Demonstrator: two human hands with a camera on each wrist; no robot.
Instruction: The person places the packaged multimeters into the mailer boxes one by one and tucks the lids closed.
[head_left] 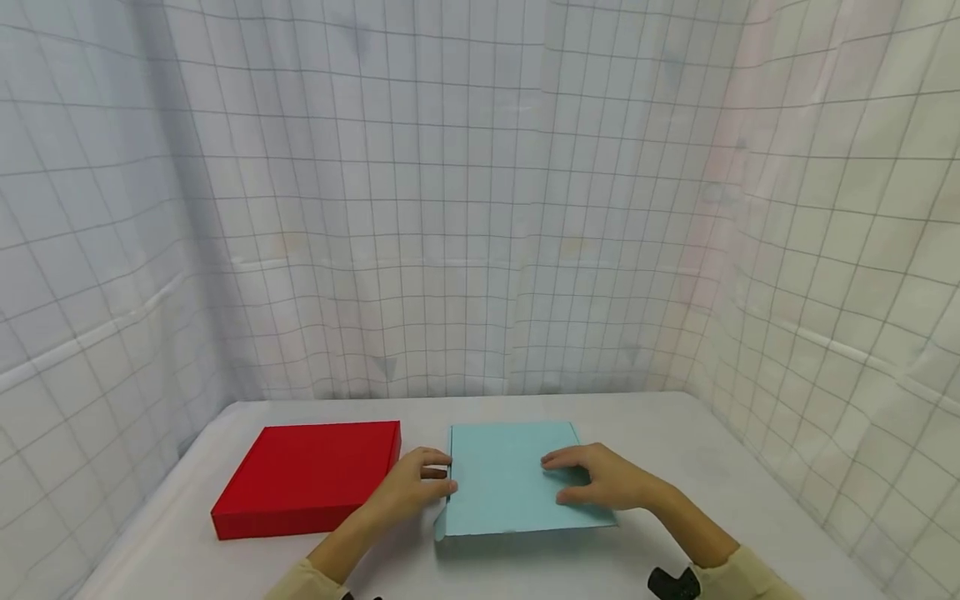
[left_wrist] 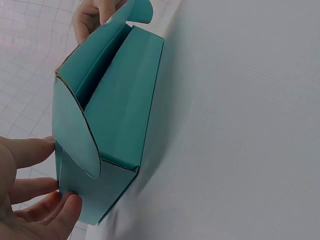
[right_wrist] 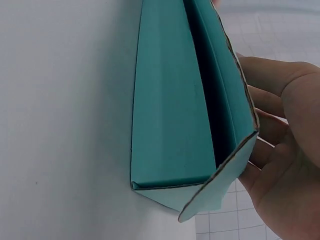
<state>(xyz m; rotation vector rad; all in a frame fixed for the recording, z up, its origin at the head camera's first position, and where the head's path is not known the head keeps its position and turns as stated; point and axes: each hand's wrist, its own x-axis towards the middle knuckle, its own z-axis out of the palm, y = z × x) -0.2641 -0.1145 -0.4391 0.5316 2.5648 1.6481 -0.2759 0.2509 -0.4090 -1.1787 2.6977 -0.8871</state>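
A light-blue cardboard box [head_left: 510, 475] lies on the table with its lid partly lowered. Its front tuck flap sticks out, leaving a dark gap above the front wall [left_wrist: 125, 95]. A rounded side ear [right_wrist: 210, 185] of the lid hangs outside the box's side. At the box's left side, my left hand [head_left: 416, 485] has its thumb near the lid edge and its fingertips against the side wall. My right hand [head_left: 600, 477] rests on the right part of the lid, fingers spread and loosely bent. Neither hand is curled round the box.
A closed red box [head_left: 311, 475] lies to the left, close to my left forearm. The table [head_left: 637, 417] has a white cover. Grid-patterned white curtains [head_left: 450, 208] hang behind and on both sides.
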